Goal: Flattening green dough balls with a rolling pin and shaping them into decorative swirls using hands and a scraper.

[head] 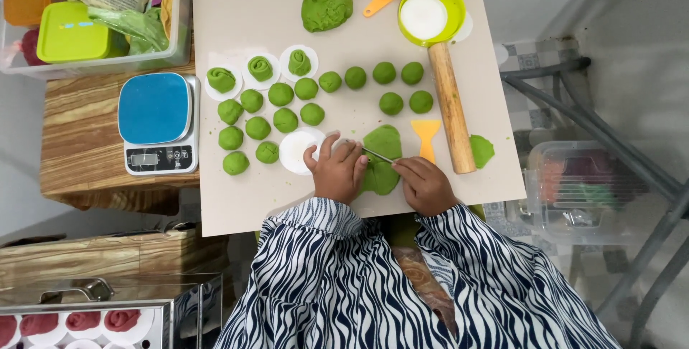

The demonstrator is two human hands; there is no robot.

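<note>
My left hand (pixel 337 170) rests on the board, fingers pressing the left edge of a flattened green dough sheet (pixel 382 141). My right hand (pixel 425 184) grips a thin knife (pixel 378 154) whose blade lies across that sheet. A white paper round (pixel 296 152) sits just left of my left hand. Several green dough balls (pixel 280 94) are laid out in rows on the beige board (pixel 251 198). Three rolled green dough pieces (pixel 260 68) stand on white paper rounds at the upper left.
A wooden rolling pin (pixel 452 109), a yellow scraper (pixel 426 134), a green-rimmed bowl of white flour (pixel 429 15) and a large green dough lump (pixel 327 5) lie on the board. A blue-topped scale (pixel 156 123) sits left. Plastic tubs (pixel 581 191) stand at both sides.
</note>
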